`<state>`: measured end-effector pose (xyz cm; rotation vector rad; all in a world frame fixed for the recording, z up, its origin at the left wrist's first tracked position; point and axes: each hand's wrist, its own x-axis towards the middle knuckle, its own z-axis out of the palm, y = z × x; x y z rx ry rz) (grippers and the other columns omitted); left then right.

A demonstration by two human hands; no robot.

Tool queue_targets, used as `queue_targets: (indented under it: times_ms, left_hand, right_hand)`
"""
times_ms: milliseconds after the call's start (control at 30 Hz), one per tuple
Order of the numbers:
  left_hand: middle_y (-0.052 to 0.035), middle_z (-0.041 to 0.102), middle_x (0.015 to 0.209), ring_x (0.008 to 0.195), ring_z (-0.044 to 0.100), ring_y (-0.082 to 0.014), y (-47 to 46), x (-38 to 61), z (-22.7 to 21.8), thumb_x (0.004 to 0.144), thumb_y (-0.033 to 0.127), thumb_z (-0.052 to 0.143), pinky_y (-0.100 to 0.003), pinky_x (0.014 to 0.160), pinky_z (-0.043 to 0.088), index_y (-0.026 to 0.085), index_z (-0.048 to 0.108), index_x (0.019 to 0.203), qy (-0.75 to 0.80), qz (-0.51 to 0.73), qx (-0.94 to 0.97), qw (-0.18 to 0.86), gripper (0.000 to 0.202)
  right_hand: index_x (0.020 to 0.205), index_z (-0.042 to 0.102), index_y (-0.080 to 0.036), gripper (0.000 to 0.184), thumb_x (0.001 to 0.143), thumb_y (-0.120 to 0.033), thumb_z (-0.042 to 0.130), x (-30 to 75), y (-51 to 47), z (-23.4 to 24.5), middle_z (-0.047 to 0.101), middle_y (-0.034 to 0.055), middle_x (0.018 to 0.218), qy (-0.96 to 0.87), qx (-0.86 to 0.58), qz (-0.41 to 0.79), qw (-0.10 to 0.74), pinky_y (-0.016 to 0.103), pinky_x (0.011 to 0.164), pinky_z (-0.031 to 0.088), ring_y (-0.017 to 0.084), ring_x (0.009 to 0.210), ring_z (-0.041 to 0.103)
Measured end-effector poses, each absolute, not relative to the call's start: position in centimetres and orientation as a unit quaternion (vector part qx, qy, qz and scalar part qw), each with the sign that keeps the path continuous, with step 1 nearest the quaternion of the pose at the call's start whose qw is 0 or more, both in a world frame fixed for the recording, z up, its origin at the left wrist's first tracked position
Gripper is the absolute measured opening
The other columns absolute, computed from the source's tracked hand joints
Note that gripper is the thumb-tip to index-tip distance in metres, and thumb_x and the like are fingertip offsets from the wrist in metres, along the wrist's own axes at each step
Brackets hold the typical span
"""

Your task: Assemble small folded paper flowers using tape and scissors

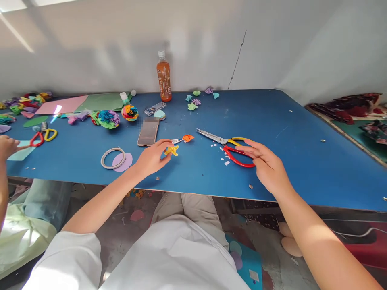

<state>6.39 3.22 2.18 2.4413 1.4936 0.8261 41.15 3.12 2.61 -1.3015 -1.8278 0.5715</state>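
My left hand (pixel 154 158) pinches a small folded yellow paper piece (pixel 172 151) between thumb and fingers, just above the blue table. Close beyond it lie an orange paper piece (pixel 188 138) and some thin white sticks (pixel 176 141). On the right, my right hand (pixel 267 163) has its fingers and thumb at the handles of a pair of scissors (pixel 223 141). One handle is red, the other yellow, and the slightly parted blades point left and away. Small white paper scraps (pixel 225 159) are scattered beside the scissors. A phone (pixel 148 132) lies beyond my left hand.
A tape ring (pixel 104 159) overlaps a purple paper disc (pixel 128 162). Paper pompoms (pixel 109 119), a glue stick (pixel 124 98), a drink bottle (pixel 164 76) and small folded papers (pixel 196 102) stand farther back. At left, another person's hand (pixel 7 147) is near other scissors (pixel 44 135).
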Motion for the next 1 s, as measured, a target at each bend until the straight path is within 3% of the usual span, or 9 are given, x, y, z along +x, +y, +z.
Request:
queue_targets:
  times_ms: [167,267,367,467,600,700,867,1000]
  left_hand:
    - [-0.0097,0.059,0.130,0.080,0.068,-0.0184,6.5,9.2,3.0,0.079,0.017,0.051,-0.026,0.060,0.050,0.019,0.056,0.118,0.475,0.197,0.856,0.052,0.040]
    - [-0.0093,0.061,0.127,0.085,0.068,-0.0212,7.6,9.4,3.3,0.076,0.021,0.057,-0.031,0.070,0.053,0.018,0.055,0.120,0.455,0.183,0.870,0.062,0.044]
    - [-0.0082,0.063,0.124,0.094,0.067,-0.0222,8.2,9.0,3.5,0.081,0.029,0.056,-0.033,0.078,0.054,0.019,0.056,0.118,0.447,0.199,0.868,0.081,0.038]
    - [-0.0085,0.066,0.117,0.097,0.066,-0.0205,8.9,8.8,3.5,0.089,0.033,0.047,-0.032,0.079,0.055,0.018,0.059,0.113,0.463,0.230,0.850,0.099,0.031]
    - [-0.0091,0.067,0.111,0.094,0.067,-0.0179,9.5,9.2,2.9,0.090,0.035,0.048,-0.029,0.076,0.056,0.016,0.057,0.114,0.475,0.271,0.828,0.122,0.031]
    - [-0.0088,0.066,0.115,0.100,0.065,-0.0175,9.4,9.7,1.9,0.088,0.038,0.055,-0.030,0.085,0.053,0.017,0.054,0.116,0.457,0.300,0.827,0.134,0.035]
    - [-0.0121,0.064,0.117,0.104,0.063,-0.0225,8.7,9.4,1.2,0.081,0.047,0.065,-0.035,0.086,0.051,0.017,0.052,0.119,0.408,0.356,0.837,0.083,0.050]
    - [-0.0067,0.066,0.106,0.087,0.067,-0.0205,8.4,8.8,2.1,0.073,0.054,0.069,-0.031,0.073,0.051,0.019,0.057,0.107,0.457,0.256,0.849,0.072,0.050]
  right_hand:
    - [0.117,0.061,-0.026,0.034,0.088,-0.036,0.049,36.8,8.2,4.3,0.069,0.0075,0.112,-0.793,-0.475,0.227,0.306,0.043,0.081,0.056,0.025,0.100,0.066]
    - [0.125,0.058,-0.022,0.051,0.076,-0.037,0.064,33.4,11.7,3.4,0.057,0.0108,0.133,-0.837,-0.433,0.212,0.257,0.048,0.093,0.051,0.030,0.114,0.059]
    - [0.121,0.061,-0.020,0.047,0.075,-0.033,0.064,31.1,13.8,1.8,0.062,0.0114,0.127,-0.868,-0.390,0.196,0.235,0.049,0.096,0.049,0.030,0.115,0.059]
    - [0.111,0.064,-0.023,0.030,0.084,-0.030,0.053,30.4,14.1,0.9,0.069,0.0083,0.109,-0.882,-0.359,0.178,0.246,0.046,0.087,0.053,0.026,0.099,0.065]
    - [0.107,0.061,-0.023,0.024,0.087,-0.024,0.048,30.7,13.2,0.5,0.067,0.0074,0.106,-0.881,-0.332,0.153,0.301,0.042,0.084,0.054,0.022,0.095,0.065]
    - [0.105,0.059,-0.024,0.020,0.087,-0.022,0.049,30.7,12.7,0.1,0.067,0.0066,0.104,-0.879,-0.313,0.140,0.331,0.040,0.084,0.053,0.020,0.095,0.064]
    - [0.112,0.056,-0.024,0.027,0.087,-0.019,0.047,30.6,12.4,-0.4,0.066,0.0075,0.106,-0.880,-0.303,0.128,0.343,0.040,0.083,0.054,0.021,0.096,0.064]
    - [0.113,0.057,-0.023,0.030,0.087,-0.016,0.044,30.7,12.6,-0.4,0.065,0.0083,0.106,-0.877,-0.312,0.135,0.340,0.041,0.084,0.053,0.021,0.095,0.063]
